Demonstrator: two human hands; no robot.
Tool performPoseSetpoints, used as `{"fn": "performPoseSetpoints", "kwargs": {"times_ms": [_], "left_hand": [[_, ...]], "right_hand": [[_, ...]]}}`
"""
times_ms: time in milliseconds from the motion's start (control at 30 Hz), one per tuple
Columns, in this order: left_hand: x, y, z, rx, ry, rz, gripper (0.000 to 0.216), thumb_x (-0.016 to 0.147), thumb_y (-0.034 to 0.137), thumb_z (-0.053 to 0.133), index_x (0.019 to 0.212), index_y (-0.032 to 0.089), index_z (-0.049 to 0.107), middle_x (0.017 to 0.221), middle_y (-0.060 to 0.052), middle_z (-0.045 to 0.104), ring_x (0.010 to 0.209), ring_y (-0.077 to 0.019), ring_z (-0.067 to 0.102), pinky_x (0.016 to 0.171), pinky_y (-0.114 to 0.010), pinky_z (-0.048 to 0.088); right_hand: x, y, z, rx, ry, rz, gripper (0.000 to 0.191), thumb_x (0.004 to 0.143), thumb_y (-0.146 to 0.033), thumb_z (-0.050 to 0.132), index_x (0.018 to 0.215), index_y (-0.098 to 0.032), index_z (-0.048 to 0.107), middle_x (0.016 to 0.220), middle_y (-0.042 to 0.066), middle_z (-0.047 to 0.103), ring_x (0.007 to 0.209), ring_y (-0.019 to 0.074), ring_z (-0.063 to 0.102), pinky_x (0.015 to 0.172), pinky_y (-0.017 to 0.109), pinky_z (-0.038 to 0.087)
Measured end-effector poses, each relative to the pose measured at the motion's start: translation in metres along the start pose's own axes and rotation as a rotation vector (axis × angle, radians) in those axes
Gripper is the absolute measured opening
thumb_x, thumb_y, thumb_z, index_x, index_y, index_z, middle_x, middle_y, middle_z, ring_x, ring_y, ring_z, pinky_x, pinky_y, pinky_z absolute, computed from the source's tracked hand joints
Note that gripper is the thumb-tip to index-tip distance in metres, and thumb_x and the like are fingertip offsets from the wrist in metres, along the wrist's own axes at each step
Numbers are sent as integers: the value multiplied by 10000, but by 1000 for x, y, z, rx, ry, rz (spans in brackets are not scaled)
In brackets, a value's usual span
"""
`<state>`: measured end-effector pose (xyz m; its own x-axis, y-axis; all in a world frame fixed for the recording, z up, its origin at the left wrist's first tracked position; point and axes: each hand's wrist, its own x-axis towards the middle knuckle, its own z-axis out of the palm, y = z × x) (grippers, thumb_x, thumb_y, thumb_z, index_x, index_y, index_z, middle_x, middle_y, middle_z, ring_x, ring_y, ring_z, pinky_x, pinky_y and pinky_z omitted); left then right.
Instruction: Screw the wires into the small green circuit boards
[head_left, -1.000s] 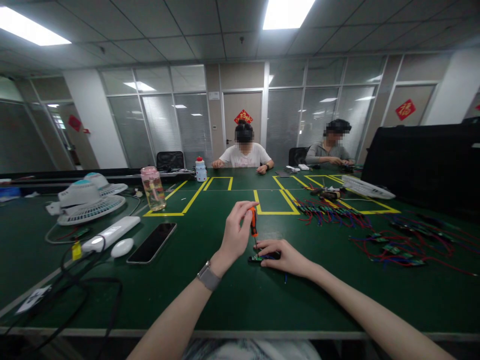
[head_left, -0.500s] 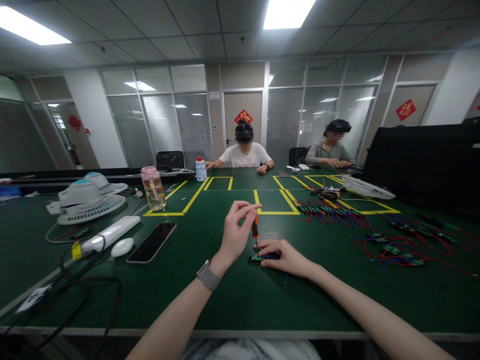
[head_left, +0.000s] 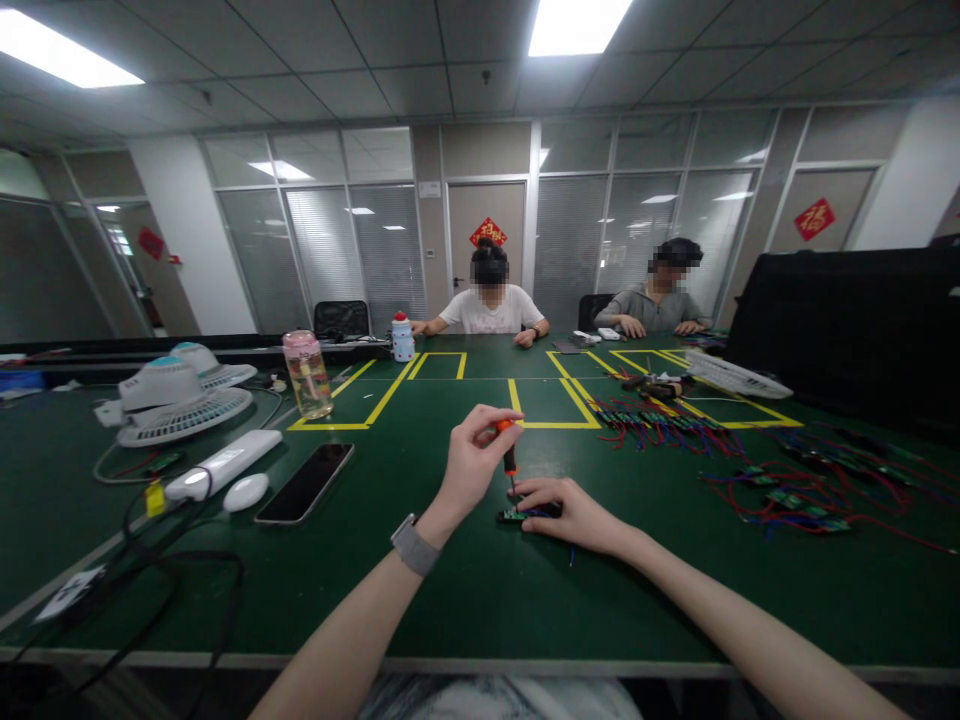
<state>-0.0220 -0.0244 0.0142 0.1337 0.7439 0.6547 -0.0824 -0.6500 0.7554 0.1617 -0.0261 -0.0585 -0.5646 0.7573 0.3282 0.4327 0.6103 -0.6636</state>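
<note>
Left hand (head_left: 472, 458) — screwdriver (head_left: 511, 461) upright in its grip

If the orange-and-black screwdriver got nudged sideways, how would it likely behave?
The screwdriver would probably tip if the left hand weren't at its top, since it stands upright on a thin shaft. That straight shaft looks stiff, so it would likely swing over whole rather than bend. Being slim, it might roll once down.

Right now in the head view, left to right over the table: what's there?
Nearer white fan, phone, spotted bottle, left hand holding the screwdriver, right hand holding the small circuit board, row of wired boards, nearer pile of wired boards.
</note>
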Motion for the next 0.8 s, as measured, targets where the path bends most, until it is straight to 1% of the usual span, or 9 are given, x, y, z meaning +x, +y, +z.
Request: {"fn": "performPoseSetpoints", "kwargs": {"times_ms": [100,233,300,367,467,567,667,733,800], "left_hand": [[-1,-1,0,38,-15,17,216,859,313,592,979,193,725,930,-48,594,764,-114,584,626,-197,489],[-2,-2,0,7,-50,23,294,918,289,488,1125,197,676,1119,-80,612,958,-163,613,818,-268,516],[-2,-2,0,-54,-70,-10,315,914,295,494,1159,176,651,1129,-94,629,961,-182,633,844,-310,527],[-2,-2,0,-85,-76,-41,319,899,303,524,1157,159,646,1072,-97,655,912,-184,652,822,-321,540],[-2,-2,0,-36,-63,-30,272,863,285,588,1092,169,678,998,-80,659,887,-172,647,791,-284,538],[-2,-2,1,30,-43,11,219,834,285,631,1016,191,709,947,-59,622,843,-149,617,701,-227,524],[-3,-1,2,52,-14,29,207,846,315,613,974,196,724,934,-50,579,778,-121,584,626,-192,498],[-4,0,2,49,-11,31,237,881,324,554,991,197,723,980,-59,582,800,-125,590,641,-197,501],[-4,0,2,28,-29,31,267,907,310,505,1033,197,710,1053,-71,604,871,-145,610,712,-224,517]], "right_hand": [[0,-1,-1,-7,-8,-14,278,804,-427,646,981,-241,752,1202,85,666,1145,244,599,1014,420,445],[0,-1,-1,-12,-18,-49,279,857,-421,579,1003,-251,746,1198,79,669,1146,232,599,1019,417,441],[0,-1,-2,-14,-20,-63,286,864,-412,572,1038,-253,735,1199,77,669,1154,230,594,1026,417,435],[0,0,-2,-12,-28,-77,292,870,-402,565,1071,-259,721,1204,73,667,1158,227,592,1027,413,435],[0,2,-1,-22,-35,-76,297,856,-402,588,1086,-263,714,1215,71,661,1159,229,591,1030,413,434],[0,4,0,-40,-28,-55,312,823,-417,629,1082,-266,716,1224,74,655,1161,242,590,1031,427,433],[0,5,0,-36,-21,-47,309,811,-422,642,1064,-265,723,1220,76,657,1153,245,595,1027,430,437],[0,4,0,-31,-19,-46,303,807,-416,648,1055,-263,727,1214,75,661,1149,245,598,1027,429,438],[0,3,0,-27,-16,-42,291,805,-399,651,1047,-260,731,1210,72,663,1149,245,597,1026,428,441]]}}
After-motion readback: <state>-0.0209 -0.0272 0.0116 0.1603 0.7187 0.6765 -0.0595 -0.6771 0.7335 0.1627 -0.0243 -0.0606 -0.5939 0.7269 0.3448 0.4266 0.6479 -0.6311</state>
